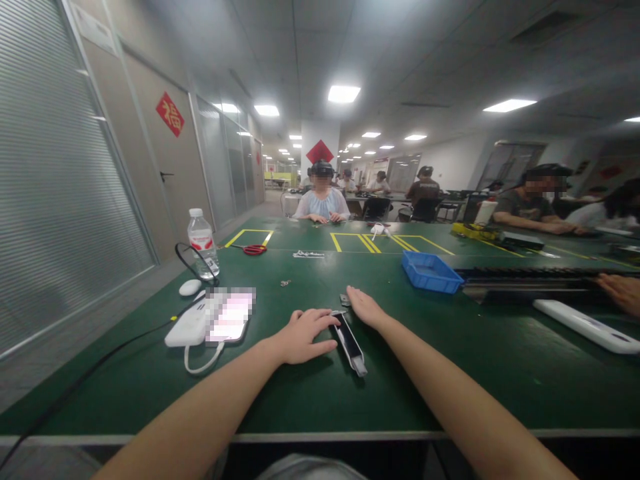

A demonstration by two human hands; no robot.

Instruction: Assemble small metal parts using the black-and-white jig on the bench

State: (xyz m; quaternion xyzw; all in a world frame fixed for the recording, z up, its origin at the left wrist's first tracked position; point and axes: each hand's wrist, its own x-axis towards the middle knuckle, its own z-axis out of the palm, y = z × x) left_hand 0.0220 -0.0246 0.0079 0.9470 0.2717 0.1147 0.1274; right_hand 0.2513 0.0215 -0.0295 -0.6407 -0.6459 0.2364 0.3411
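A long, narrow white casing with a dark inside lies on the green table between my hands, its grey tip pointing towards me. My left hand reaches over its far end from the left. The fingers are stretched and spread, with the fingertips touching the casing. On the other side, my right hand rests on its edge, fingers straight and close together. Beside its fingertips is a small grey metal piece, partly covered. I see nothing gripped in either hand.
On the left stand a water bottle, a white power bank and a cabled phone. Red-handled scissors lie further back. To the right are a blue tray and a long white bar. A person sits opposite.
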